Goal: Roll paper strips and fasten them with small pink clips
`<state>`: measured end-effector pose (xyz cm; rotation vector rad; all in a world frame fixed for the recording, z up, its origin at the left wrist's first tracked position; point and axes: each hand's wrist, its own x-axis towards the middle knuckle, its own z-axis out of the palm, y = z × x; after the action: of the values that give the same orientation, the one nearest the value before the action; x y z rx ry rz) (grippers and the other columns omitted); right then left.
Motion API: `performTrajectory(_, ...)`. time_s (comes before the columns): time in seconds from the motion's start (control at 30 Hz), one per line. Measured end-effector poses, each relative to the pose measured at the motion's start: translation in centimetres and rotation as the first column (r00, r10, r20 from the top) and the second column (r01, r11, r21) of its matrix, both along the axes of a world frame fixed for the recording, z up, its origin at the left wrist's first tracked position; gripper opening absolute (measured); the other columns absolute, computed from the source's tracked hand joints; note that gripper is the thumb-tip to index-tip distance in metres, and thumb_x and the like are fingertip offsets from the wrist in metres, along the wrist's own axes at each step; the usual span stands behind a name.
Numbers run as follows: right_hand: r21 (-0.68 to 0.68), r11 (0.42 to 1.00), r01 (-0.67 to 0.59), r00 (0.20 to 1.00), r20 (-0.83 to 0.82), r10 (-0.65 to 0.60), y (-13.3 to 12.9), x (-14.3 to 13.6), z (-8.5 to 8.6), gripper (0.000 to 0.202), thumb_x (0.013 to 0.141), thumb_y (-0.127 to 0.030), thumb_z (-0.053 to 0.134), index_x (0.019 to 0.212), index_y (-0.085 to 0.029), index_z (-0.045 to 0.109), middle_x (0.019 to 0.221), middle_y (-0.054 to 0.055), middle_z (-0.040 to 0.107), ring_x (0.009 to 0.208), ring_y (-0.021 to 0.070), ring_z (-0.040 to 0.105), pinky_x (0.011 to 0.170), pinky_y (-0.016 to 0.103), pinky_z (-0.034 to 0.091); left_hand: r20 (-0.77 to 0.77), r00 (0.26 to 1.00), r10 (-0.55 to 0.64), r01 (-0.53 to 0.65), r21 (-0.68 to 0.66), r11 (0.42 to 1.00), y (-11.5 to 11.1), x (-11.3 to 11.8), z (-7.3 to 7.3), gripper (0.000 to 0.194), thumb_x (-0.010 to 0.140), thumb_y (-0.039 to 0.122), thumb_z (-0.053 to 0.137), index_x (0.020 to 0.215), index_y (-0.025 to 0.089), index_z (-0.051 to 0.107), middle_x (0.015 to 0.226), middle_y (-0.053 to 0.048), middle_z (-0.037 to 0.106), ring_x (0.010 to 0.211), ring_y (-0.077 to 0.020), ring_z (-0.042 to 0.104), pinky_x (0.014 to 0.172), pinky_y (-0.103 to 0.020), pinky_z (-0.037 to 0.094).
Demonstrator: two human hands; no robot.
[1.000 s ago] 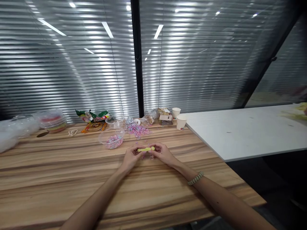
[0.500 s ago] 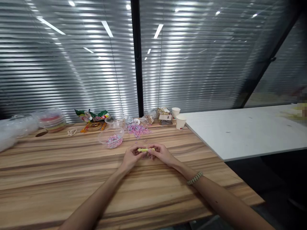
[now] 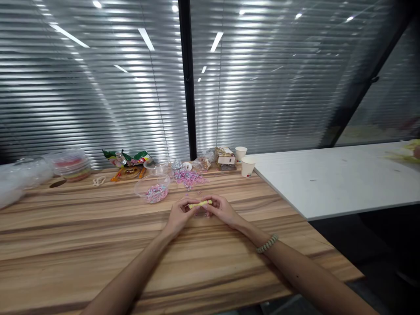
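Observation:
Between my two hands is a short yellow strip (image 3: pixel 200 204), held at about mid-table; its exact kind is too small to make out. My left hand (image 3: pixel 180 213) pinches its left end, and the fingers of my right hand (image 3: pixel 222 211) are closed on its right end. Under the strip, small pink and purple pieces (image 3: pixel 201 213) show, partly hidden by my fingers. Beyond my left hand stands a clear round bowl (image 3: pixel 139 189) with pink, purple and blue pieces inside. A loose pile of similar pieces (image 3: pixel 188 177) lies behind my hands.
Two paper cups (image 3: pixel 248 166) stand at the back right beside a small box (image 3: pixel 225 158). Stacked clear tubs (image 3: pixel 70 164), plastic wrap (image 3: pixel 19 177) and green snack packets (image 3: pixel 127 159) line the back left. A white table (image 3: pixel 337 179) adjoins on the right, where a person's hand shows at the edge.
The yellow strip has tilted slightly, its right end now higher. My hands have stayed nearly in place, with small finger shifts.

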<state>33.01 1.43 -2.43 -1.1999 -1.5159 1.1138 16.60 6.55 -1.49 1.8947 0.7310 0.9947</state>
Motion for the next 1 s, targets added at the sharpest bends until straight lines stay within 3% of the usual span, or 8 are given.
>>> performTrajectory(0.17, -0.017, 0.999, 0.046, 0.997, -0.066, -0.047, 0.3, 0.1, -0.3, 0.067, 0.062, -0.052, 0.042, 0.115, -0.013, 0.032, 0.098, 0.007, 0.051, 0.06, -0.0122, 0.042, 0.057, 0.0, 0.041, 0.01, 1.0, 0.019, -0.019, 0.024, 1.0, 0.7, -0.1, -0.6, 0.027, 0.067, 0.035, 0.06, 0.08, 0.012, 0.064, 0.089, -0.009, 0.06, 0.081, -0.0158, 0.054, 0.063, -0.021, 0.042)
performTrajectory(0.37, -0.03, 0.999, 0.043, 0.999, -0.023, -0.044, 0.4, 0.1, -0.5, 0.063, 0.062, -0.052, 0.041, 0.11, -0.012, 0.037, 0.102, 0.008, 0.05, 0.063, -0.0108, 0.045, 0.057, 0.001, 0.041, -0.007, 0.999, -0.043, 0.043, 0.019, 0.999, 0.3, 0.0, -0.3, 0.033, 0.068, 0.034, 0.059, 0.092, 0.013, 0.062, 0.094, -0.009, 0.06, 0.085, -0.0168, 0.054, 0.071, -0.025, 0.043)
performTrajectory(0.57, -0.008, 1.0, 0.006, 0.999, -0.041, -0.007, 0.1, 0.0, -0.3, 0.064, 0.062, -0.052, 0.041, 0.109, -0.01, 0.037, 0.097, 0.008, 0.052, 0.061, -0.0112, 0.044, 0.058, 0.001, 0.041, -0.063, 0.998, 0.025, -0.013, 0.197, 0.98, -0.4, -0.2, 0.1, 0.027, 0.072, 0.034, 0.055, 0.09, 0.016, 0.064, 0.091, -0.007, 0.061, 0.086, -0.0165, 0.054, 0.078, -0.027, 0.042)
performTrajectory(0.7, -0.011, 1.0, 0.02, 0.998, -0.056, -0.02, 0.1, 0.0, -0.2, 0.064, 0.061, -0.053, 0.042, 0.108, -0.01, 0.037, 0.097, 0.008, 0.053, 0.061, -0.0104, 0.045, 0.058, 0.002, 0.043, -0.096, 0.992, 0.082, -0.041, 0.371, 0.928, -0.4, -0.4, -0.1, 0.024, 0.075, 0.031, 0.052, 0.092, 0.018, 0.062, 0.091, -0.006, 0.061, 0.085, -0.0148, 0.054, 0.078, -0.026, 0.041)
performTrajectory(0.83, -0.031, 0.999, 0.035, 0.998, -0.05, -0.037, 0.1, -0.1, -0.1, 0.063, 0.061, -0.054, 0.043, 0.107, -0.011, 0.038, 0.097, 0.007, 0.053, 0.059, -0.0102, 0.046, 0.057, 0.004, 0.043, -0.165, 0.984, 0.06, 0.046, 0.572, 0.819, -0.1, -0.5, -0.4, 0.025, 0.079, 0.026, 0.047, 0.1, 0.019, 0.058, 0.093, -0.006, 0.06, 0.087, -0.0134, 0.053, 0.081, -0.026, 0.04)
performTrajectory(1.0, -0.055, 0.996, 0.075, 0.995, -0.063, -0.078, 0.0, -0.2, 0.2, 0.064, 0.06, -0.054, 0.043, 0.108, -0.012, 0.038, 0.101, 0.007, 0.051, 0.061, -0.0102, 0.046, 0.057, 0.003, 0.044, -0.161, 0.979, 0.122, 0.006, 0.628, 0.778, 0.0, -0.6, -0.5, 0.023, 0.08, 0.025, 0.046, 0.099, 0.018, 0.057, 0.092, -0.006, 0.059, 0.089, -0.0143, 0.052, 0.078, -0.025, 0.04)
